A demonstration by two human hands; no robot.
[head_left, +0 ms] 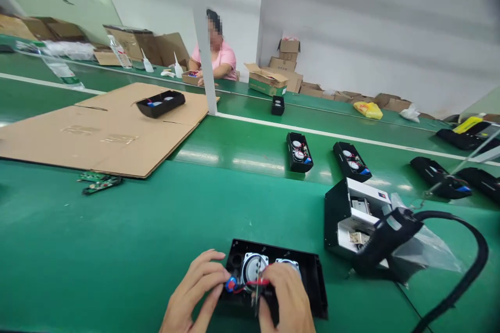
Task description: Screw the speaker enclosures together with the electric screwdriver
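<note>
Right in front of me on the green bench lies an open black speaker housing (pixel 312 291) with two round speakers in it; the left speaker (pixel 252 268) shows well, the right one is partly behind my fingers. My left hand (pixel 197 291) is closed at the housing's left side, its fingertips on a small blue cylindrical part (pixel 231 284) with red wire (pixel 250 283) running from it. Over the middle of the housing, my right hand (pixel 289 294) pinches a thin circuit board (pixel 258 286) held on edge, the red wire beside its fingers.
A black-and-white machine (pixel 355 218) and a hanging black tool (pixel 386 242) with a thick cable stand at right. Loose circuit boards (pixel 99 182) lie by a cardboard sheet (pixel 117 135). More housings (pixel 300 153) sit on the belt beyond. A person (pixel 222 60) sits opposite.
</note>
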